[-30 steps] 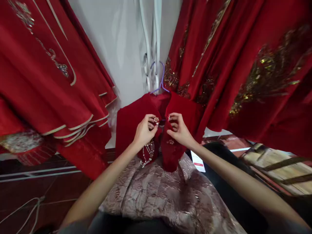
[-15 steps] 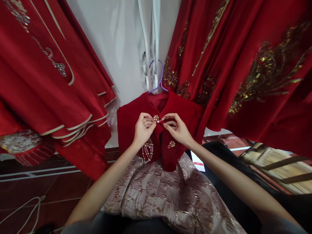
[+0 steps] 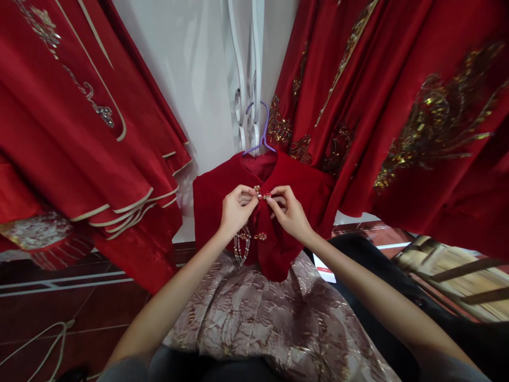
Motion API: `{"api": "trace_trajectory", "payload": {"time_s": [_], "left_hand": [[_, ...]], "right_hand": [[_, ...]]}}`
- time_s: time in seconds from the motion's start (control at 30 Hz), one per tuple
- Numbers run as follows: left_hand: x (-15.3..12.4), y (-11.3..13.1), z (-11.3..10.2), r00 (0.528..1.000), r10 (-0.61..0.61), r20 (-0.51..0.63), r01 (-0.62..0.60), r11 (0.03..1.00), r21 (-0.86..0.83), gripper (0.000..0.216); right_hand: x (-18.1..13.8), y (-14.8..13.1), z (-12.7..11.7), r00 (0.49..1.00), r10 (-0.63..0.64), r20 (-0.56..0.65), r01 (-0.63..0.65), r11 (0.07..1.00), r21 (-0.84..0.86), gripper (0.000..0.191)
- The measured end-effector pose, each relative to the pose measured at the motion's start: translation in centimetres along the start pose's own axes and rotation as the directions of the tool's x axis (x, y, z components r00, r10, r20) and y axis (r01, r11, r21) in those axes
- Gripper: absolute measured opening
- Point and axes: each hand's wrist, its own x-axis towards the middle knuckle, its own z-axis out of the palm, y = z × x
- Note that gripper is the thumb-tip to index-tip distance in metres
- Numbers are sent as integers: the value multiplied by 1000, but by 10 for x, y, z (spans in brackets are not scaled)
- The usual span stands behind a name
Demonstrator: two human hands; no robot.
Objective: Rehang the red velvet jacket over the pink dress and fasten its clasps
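A red velvet jacket point(image 3: 217, 193) hangs on a purple hanger point(image 3: 264, 139) in front of me. At its collar, my left hand point(image 3: 239, 208) pinches one half of a beaded frog button point(image 3: 257, 189), thumb against fingers. My right hand point(image 3: 289, 211) pinches the other half from the right, and the fingertips of both hands nearly meet. Lower on the jacket front sit a second beaded button point(image 3: 260, 236) and a hanging tassel of pearl strings point(image 3: 242, 245). Whether the collar button's loop is hooked is hidden by my fingers.
Red gowns with gold sequins point(image 3: 413, 127) hang on the right, and a red gown with cream piping point(image 3: 99, 154) on the left. Pinkish brocade fabric point(image 3: 254, 313) spreads below the jacket. A lit phone point(image 3: 325, 271) lies beside it. A white cable point(image 3: 59, 339) runs over the floor.
My hands have come slightly closer together, with the two button halves. The right front panel and its lower button have shifted left toward the pearl tassel.
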Motion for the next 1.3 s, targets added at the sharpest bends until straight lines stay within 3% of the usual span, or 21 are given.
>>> {"api": "trace_trajectory", "payload": {"time_s": [0.17, 0.27, 0.4, 0.5, 0.63, 0.97, 1.17, 1.3], "left_hand": [[1, 2, -2, 996, 8, 90, -18, 994, 111, 9], [0, 8, -6, 977, 67, 200, -119, 957, 264, 8], [0, 23, -10, 939, 134, 315, -290, 803, 521, 10], [2, 29, -11, 919, 158, 360, -364, 691, 624, 9], [9, 29, -8, 894, 189, 406, -423, 656, 625, 12], [13, 25, -6, 871, 181, 456, -438, 708, 554, 4], [13, 30, -5, 860, 174, 480, -471, 635, 612, 4], [15, 34, -4, 828, 186, 529, -527, 577, 623, 9]], "right_hand": [[3, -2, 1, 1000, -17, -25, 15, 997, -74, 22], [3, -3, 2, 998, -18, -52, 11, 991, -132, 21], [3, -1, 2, 995, -30, -97, 13, 986, -169, 21], [2, 0, 2, 991, -38, -128, 18, 988, -151, 20], [2, 0, -1, 991, 0, -134, -12, 996, -89, 22], [3, 4, -10, 991, 69, -112, -62, 996, 63, 34], [4, 3, -11, 991, 78, -105, -70, 995, 78, 32], [6, 2, -12, 994, 78, -79, -73, 995, 68, 33]]}}
